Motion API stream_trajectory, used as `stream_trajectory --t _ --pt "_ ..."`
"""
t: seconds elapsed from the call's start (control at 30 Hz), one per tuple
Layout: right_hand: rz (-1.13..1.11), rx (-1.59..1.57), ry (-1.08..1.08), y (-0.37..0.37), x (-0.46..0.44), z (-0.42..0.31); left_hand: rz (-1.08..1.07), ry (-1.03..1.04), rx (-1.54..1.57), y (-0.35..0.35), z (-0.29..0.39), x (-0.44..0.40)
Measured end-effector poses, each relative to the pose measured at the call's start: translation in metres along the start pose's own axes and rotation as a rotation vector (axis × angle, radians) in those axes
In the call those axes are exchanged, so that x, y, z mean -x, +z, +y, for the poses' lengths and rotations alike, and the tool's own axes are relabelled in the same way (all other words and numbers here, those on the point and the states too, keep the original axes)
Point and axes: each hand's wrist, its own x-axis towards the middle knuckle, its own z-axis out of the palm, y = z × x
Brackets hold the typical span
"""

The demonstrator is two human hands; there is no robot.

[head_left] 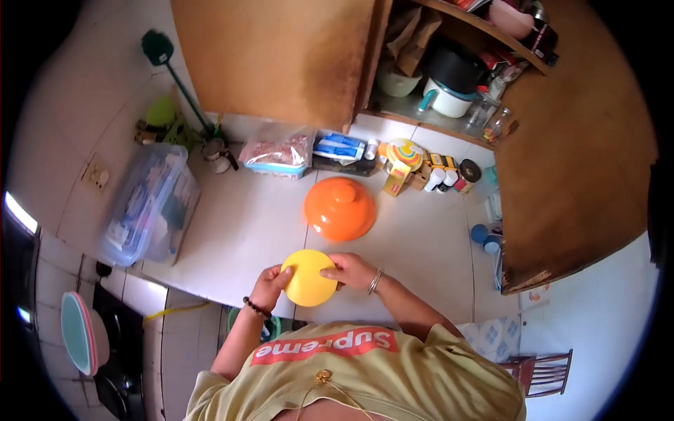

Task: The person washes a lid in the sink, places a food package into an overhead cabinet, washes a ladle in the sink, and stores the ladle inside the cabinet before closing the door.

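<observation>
A yellow disc (309,286) is held near the centre of the frame, over the front part of a pale counter (421,245). Its left edge is grasped by the left hand (272,281), its right edge by the right hand (350,271); both thumbs are pressed on the upper face, probably so that the weight is shared and the disc is steadied. Just above it in the frame, apart from it, an orange dome (340,214) is set with its narrow knob or foot upward, seemingly for a stable rest on the wide rim; whether it is a lid or an upturned bowl cannot be told. A clear bag (277,144) and small boxes are lined along the wall at upper centre, likely to be out of the hands' way. Most fingers are hidden beneath the disc, as is its underside. The contents of the plastic box (151,203) at left are blurred by its walls, a green tub (275,328) at lower centre is mostly covered by the shirt (351,379), and the corners are lost in black.
</observation>
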Motion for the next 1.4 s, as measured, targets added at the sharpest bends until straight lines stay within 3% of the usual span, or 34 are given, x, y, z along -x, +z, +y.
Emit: stream_trajectory --t 0.23,0.47,0.8,1.03,1.13,1.27,1.33,1.4 --pt "0.004 -0.149 0.006 0.0 -0.009 0.017 0.167 0.03 -0.054 -0.006 -0.012 0.007" --pt "0.092 -0.162 -0.049 -0.004 -0.005 0.009 -0.012 0.044 0.167 0.003 -0.002 0.017" --pt "0.127 -0.143 -0.064 0.001 -0.004 0.01 0.032 0.178 0.183 0.024 -0.02 0.031" --pt "-0.21 -0.097 -0.043 0.025 -0.009 -0.003 0.276 0.269 0.145 0.022 -0.032 0.064" --pt "-0.282 -0.087 -0.078 0.032 -0.015 -0.008 0.415 0.185 0.159 0.02 -0.035 0.084" --pt "-0.305 0.083 -0.215 0.031 -0.012 -0.029 0.674 0.249 0.227 0.016 -0.052 0.104" --pt "-0.46 -0.44 -0.213 0.029 -0.006 -0.034 0.713 0.266 0.228 0.017 -0.053 0.115" --pt "-0.48 -0.479 -0.201 0.033 -0.009 -0.033 0.793 0.245 0.218 0.02 -0.051 0.124"
